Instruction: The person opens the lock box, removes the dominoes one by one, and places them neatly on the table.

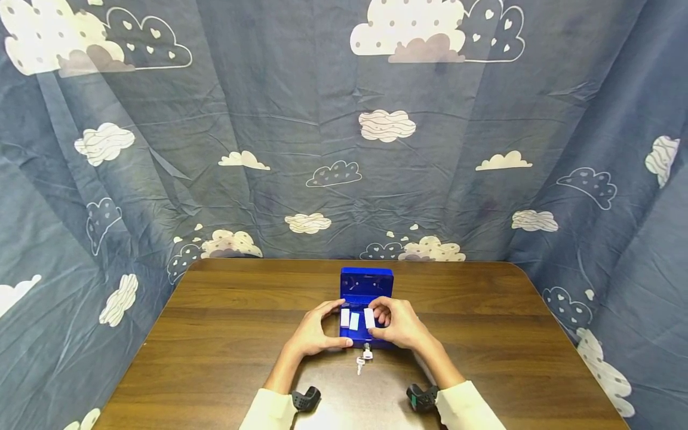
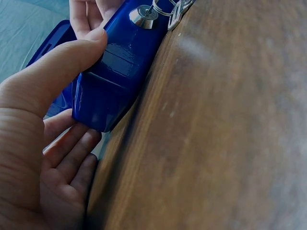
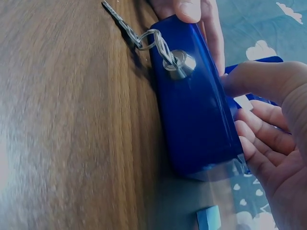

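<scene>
A small blue metal cash box (image 1: 367, 272) stands on the table with its lid raised at the back. My left hand (image 1: 310, 335) grips the box's left side, the thumb (image 2: 81, 52) over the front edge and the fingers around the side wall. Two small white blocks (image 1: 353, 321) lie in the left part of the box. Over the right part, my right hand (image 1: 403, 325) pinches another white block (image 1: 369, 318) between thumb and fingers. A key sits in the front lock (image 3: 180, 64), with a second key (image 1: 361, 365) hanging on its ring.
The box is on a brown wood-grain table (image 1: 242, 316). A small light-blue block (image 3: 209, 218) lies right of the box in the right wrist view. Behind the table hangs a grey-blue curtain (image 1: 279, 119) with cloud prints. Black wrist cameras (image 1: 306, 399) sit at both cuffs.
</scene>
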{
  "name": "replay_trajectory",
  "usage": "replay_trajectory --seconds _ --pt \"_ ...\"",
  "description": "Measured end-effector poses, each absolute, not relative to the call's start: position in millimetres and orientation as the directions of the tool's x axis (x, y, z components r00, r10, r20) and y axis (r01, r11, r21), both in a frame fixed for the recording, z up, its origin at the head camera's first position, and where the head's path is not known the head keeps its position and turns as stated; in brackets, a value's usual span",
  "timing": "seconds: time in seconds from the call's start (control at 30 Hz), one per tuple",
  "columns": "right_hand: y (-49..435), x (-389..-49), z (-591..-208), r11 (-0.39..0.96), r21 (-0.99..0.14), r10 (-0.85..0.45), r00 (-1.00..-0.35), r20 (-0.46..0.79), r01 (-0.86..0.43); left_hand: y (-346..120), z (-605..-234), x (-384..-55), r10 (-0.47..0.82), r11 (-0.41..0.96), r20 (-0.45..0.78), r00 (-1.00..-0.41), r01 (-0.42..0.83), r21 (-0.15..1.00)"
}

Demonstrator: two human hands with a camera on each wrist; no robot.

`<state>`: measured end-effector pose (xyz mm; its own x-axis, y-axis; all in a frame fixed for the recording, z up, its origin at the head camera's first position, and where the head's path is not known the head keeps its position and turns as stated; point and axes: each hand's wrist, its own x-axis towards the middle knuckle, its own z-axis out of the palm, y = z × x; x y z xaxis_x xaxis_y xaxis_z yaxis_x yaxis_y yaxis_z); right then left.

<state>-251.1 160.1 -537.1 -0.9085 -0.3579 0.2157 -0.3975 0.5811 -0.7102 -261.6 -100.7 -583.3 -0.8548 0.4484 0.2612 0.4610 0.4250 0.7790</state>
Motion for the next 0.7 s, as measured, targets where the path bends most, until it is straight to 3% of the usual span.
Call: replay_trajectory --seconds 0.7 --pt "184 -247 -538 0.520 -0.752 -0.337 -0.906 0.255 -0.405 -100 -581 -260 0.450 0.416 0.268 -0.852 0.466 0.781"
